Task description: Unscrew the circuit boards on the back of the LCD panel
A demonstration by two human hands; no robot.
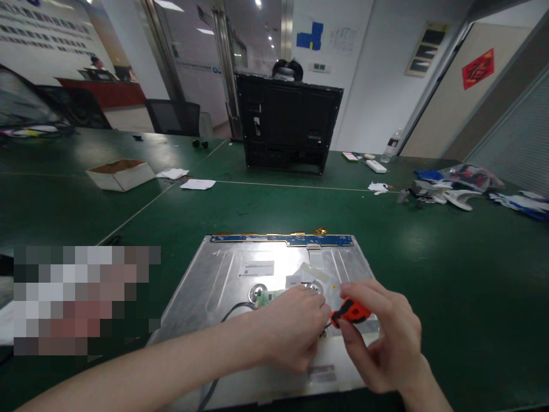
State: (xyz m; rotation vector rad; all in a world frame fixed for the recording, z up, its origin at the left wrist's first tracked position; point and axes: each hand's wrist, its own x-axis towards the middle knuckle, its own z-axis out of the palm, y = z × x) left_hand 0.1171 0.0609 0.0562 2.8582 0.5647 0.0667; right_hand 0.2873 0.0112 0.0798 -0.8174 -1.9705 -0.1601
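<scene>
A silver metal display panel (223, 274) lies flat on the green table (429, 252), with a blue circuit strip (283, 239) along its far edge. My right hand (386, 337) is closed on an orange-handled screwdriver (351, 312) whose tip points left. My left hand (295, 326) rests on the panel with its fingers curled by the screwdriver tip, beside a small green circuit board (268, 297). What the left fingers pinch is hidden. A black cable (234, 312) runs from the board toward me.
A black monitor back housing (287, 126) stands upright at the table's far side. A cardboard box (120, 173) and white papers (197, 183) lie at left. Plastic parts and bags (454, 189) are scattered at right, near a water bottle (391, 146).
</scene>
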